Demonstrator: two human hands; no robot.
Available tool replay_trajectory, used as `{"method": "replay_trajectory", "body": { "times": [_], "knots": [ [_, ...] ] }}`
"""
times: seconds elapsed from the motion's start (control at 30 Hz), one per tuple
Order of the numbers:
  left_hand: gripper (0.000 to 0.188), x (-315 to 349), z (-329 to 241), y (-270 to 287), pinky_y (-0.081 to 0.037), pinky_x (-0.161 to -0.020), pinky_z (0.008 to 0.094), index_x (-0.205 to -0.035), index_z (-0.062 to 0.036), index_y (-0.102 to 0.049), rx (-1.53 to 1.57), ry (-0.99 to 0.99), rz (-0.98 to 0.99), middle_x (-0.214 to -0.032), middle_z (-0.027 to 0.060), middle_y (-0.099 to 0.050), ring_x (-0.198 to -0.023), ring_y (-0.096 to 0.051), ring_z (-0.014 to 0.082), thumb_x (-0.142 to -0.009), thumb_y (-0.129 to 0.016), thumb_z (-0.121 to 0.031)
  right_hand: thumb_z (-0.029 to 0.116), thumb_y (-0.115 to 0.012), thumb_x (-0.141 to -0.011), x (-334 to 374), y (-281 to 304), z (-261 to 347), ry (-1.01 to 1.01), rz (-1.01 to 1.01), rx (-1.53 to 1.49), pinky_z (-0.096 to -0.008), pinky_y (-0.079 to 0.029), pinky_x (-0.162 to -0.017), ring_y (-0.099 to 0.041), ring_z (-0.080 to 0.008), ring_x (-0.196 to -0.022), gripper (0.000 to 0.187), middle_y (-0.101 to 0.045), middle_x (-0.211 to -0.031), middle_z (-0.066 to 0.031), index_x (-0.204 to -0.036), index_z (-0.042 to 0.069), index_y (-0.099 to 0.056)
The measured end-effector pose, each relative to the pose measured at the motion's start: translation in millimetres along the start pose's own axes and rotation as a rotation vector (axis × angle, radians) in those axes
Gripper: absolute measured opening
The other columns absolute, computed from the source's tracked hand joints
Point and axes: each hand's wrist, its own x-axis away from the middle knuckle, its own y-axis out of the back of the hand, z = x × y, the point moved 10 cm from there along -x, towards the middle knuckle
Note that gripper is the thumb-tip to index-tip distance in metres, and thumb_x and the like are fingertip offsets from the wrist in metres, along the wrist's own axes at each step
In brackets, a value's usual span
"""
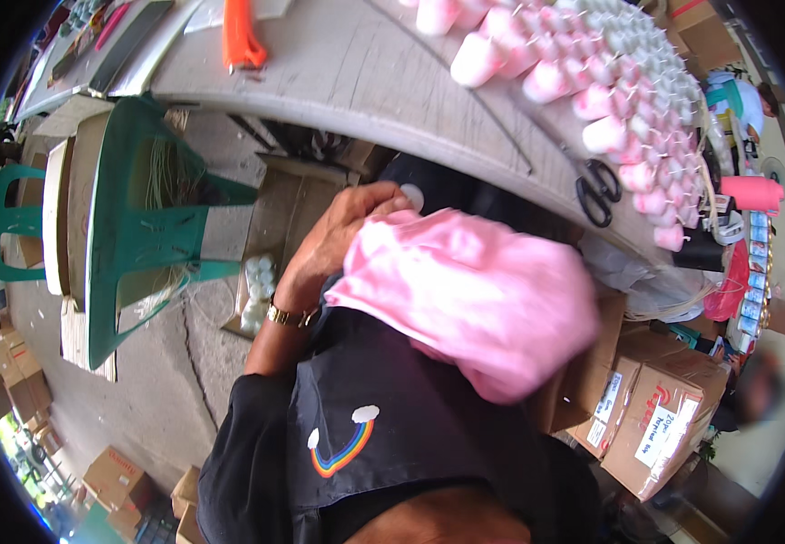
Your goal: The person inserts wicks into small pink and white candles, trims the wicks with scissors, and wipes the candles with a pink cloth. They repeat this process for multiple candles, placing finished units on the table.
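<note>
My left hand [360, 218] is closed at the upper edge of a pink cloth [465, 290], its fingers curled in beside the fabric. A small round white thing [413, 198] shows right at those fingertips; I cannot make out what it is. The cloth spreads in front of my black apron [383, 390], its right side smeared by motion. No part of my right hand shows; the cloth covers the area in front of my right side. A gold-coloured watch [291, 316] is on my left wrist.
On the table [338, 82] ahead lie black-handled scissors [598, 192], an orange bundle [240, 36] and rows of pink and white tufted pieces [592, 100]. A green plastic chair [138, 227] stands at left. Cardboard boxes [655, 408] are at right, and a person [764, 390] is beyond.
</note>
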Motion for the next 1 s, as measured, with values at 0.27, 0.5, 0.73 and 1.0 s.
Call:
{"method": "replay_trajectory", "body": {
  "times": [0.27,0.5,0.73,1.0],
  "knots": [
    [0.042,3,-8,-15,-0.044,-0.058,0.0249,-0.095,0.0001,-0.064,0.105,0.104,0.088,-0.071,0.0016,-0.058,-0.064,-0.054,0.0091,-0.097,-0.058,-0.041,0.006,-0.064,-0.082,5,-55,-49,-0.042,0.535,0.348,-0.0303,-0.046,-0.086,-0.06,-0.0196,-0.1,0.034,-0.061,-0.105,-0.0118,-0.114,-0.002,-0.056],
    [0.049,-3,-4,-44,-0.043,-0.06,0.0254,-0.113,0.0021,-0.064,0.015,0.096,0.197,-0.077,0.0035,-0.061,-0.067,-0.051,0.008,-0.091,-0.067,-0.042,0.004,-0.072,-0.074,17,-56,-52,0.054,0.641,0.558,-0.0348,-0.048,-0.095,-0.062,-0.0271,-0.11,0.051,-0.064,-0.116,-0.017,-0.123,-0.002,-0.055],
    [0.052,-2,-3,-68,-0.048,-0.072,0.0295,-0.113,0.0021,-0.065,-0.033,-0.007,0.269,-0.087,0.0081,-0.067,-0.081,-0.056,0.0104,-0.091,-0.066,-0.045,0.007,-0.076,-0.07,10,-51,-36,0.126,0.498,0.784,-0.0406,-0.05,-0.092,-0.061,-0.0391,-0.108,0.048,-0.064,-0.113,-0.0215,-0.115,0.0,-0.062],
    [0.031,2,-28,-72,-0.037,-0.059,0.0257,-0.092,-0.0016,-0.066,-0.135,-0.05,0.28,-0.074,-0.0001,-0.056,-0.069,-0.044,0.006,-0.091,-0.069,-0.032,-0.001,-0.073,-0.071,1,-1,-54,-0.065,0.123,0.028,-0.0355,-0.049,-0.093,-0.062,-0.0268,-0.111,0.054,-0.063,-0.121,-0.0161,-0.123,-0.002,-0.058]
  ]
}}
